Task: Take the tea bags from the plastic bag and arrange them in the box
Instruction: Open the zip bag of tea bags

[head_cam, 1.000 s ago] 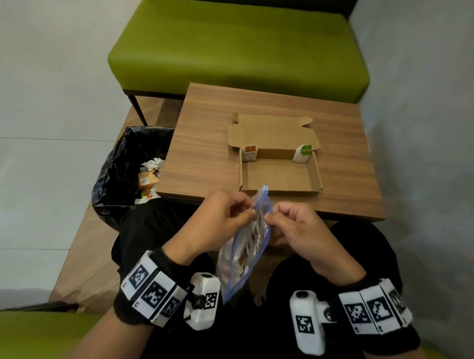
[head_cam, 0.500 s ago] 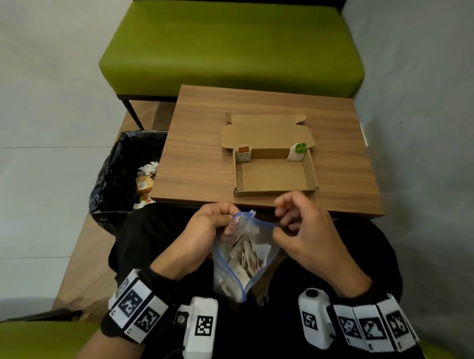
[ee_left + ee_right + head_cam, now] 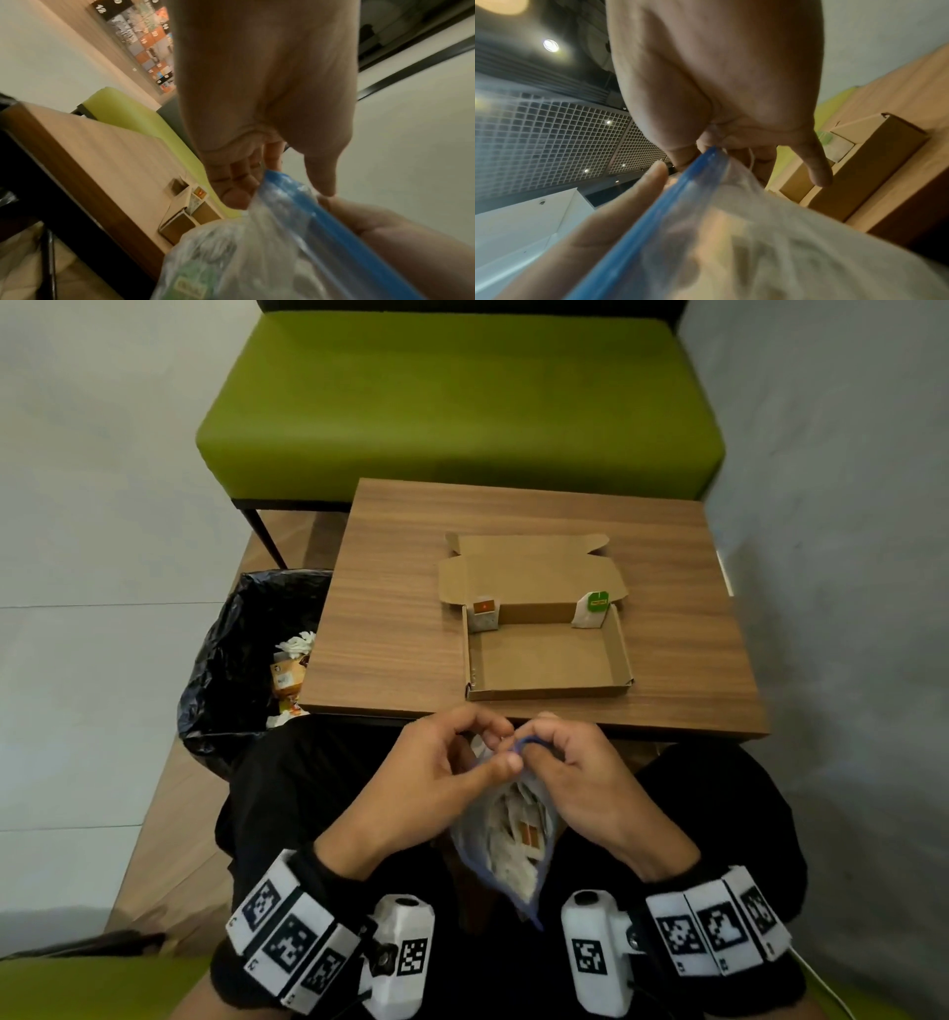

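Note:
A clear plastic bag (image 3: 508, 845) with a blue zip edge hangs over my lap, full of tea bags (image 3: 529, 834). My left hand (image 3: 462, 757) and right hand (image 3: 554, 752) both pinch its top edge, close together, just below the table's front edge. The blue zip strip (image 3: 321, 219) runs between my fingers; it shows again as the zip strip (image 3: 680, 190) in the right wrist view. The open cardboard box (image 3: 544, 693) lies on the table ahead. One tea bag with an orange tag (image 3: 484, 616) stands in its far left corner, one with a green tag (image 3: 591, 608) in its far right corner.
The wooden table (image 3: 390, 629) fronts a green bench (image 3: 462, 403). A bin with a black liner (image 3: 231, 660), holding rubbish, stands left of the table. A grey wall (image 3: 847, 557) runs close along the right.
The bag's mouth, spread open half a second ago, is now pinched together. My right hand has come back onto its top edge next to my left hand.

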### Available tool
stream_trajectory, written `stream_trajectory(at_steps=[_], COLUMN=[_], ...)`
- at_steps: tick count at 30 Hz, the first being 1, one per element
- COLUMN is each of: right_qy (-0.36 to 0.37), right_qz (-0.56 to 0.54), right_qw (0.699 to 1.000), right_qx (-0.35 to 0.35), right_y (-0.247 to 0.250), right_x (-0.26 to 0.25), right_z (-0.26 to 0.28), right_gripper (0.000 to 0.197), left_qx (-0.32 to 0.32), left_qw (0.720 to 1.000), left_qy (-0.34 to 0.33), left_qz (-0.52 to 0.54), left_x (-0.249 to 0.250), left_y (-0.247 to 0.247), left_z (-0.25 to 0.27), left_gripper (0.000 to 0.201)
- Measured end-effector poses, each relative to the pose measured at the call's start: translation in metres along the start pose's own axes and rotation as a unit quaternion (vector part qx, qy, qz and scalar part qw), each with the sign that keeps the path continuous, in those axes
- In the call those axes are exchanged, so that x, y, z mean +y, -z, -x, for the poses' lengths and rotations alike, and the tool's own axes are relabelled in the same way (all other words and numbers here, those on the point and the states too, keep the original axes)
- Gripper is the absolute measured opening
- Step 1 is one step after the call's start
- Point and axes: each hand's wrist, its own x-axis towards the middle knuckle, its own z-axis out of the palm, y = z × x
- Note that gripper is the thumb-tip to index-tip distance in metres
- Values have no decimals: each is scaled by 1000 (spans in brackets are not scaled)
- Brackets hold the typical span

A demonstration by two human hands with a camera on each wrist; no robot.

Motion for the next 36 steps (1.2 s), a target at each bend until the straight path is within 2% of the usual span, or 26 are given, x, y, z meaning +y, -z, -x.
stream_trajectory(at_steps=[5, 10, 13, 15, 17, 19, 20, 23, 26, 30, 31, 34, 36], right_qy=[-15, -11, -10, -30, -59, -62, -58, -63, -134, -235, -247, -256, -251], right_qz=[-24, -10, 40, 110, 91, 21, -7, -79, -150, -274, -278, -290, -287], right_qw=[1000, 998, 993, 984, 986, 993, 994, 992, 978, 933, 928, 922, 924], right_qx=[10, 53, 112, 136, 130, 101, 90, 79, 51, 3, -6, -11, -14], right_y=[-2, -7, -5, 0, 3, 3, 2, 2, 2, 6, 7, 6, 7], right_x=[7, 7, 6, 5, 6, 13, 15, 16, 15, 11, 11, 9, 7], right_z=[-5, -2, -1, 1, 2, 4, 5, 5, 4, -1, -2, -2, -2], right_gripper=[19, 23, 14, 24, 24, 13, 9, 18, 25, 29, 30, 37, 33], left_qx=[38, 69, 109, 160, 209, 234, 235, 215, 201, 156, 139, 86, 57], left_qw=[996, 976, 975, 974, 965, 959, 960, 966, 970, 975, 978, 982, 984], left_qy=[-3, -10, 10, 23, 21, 18, 17, 26, 41, 79, 73, -9, -31], left_qz=[-85, -206, -193, -162, -159, -158, -154, -140, -130, -135, -138, -165, -164], left_x=[8, 16, 12, 9, 7, 5, 4, 1, -2, -11, -12, -14, -10], left_y=[2, 0, -2, -2, -1, 1, 2, 3, 4, 6, 7, 4, -1], left_z=[0, 1, 0, -1, -1, 0, 0, 2, 3, 3, 3, 4, 5], left_gripper=[9, 9, 12, 16, 20, 23, 23, 23, 22, 13, 9, 23, 16])
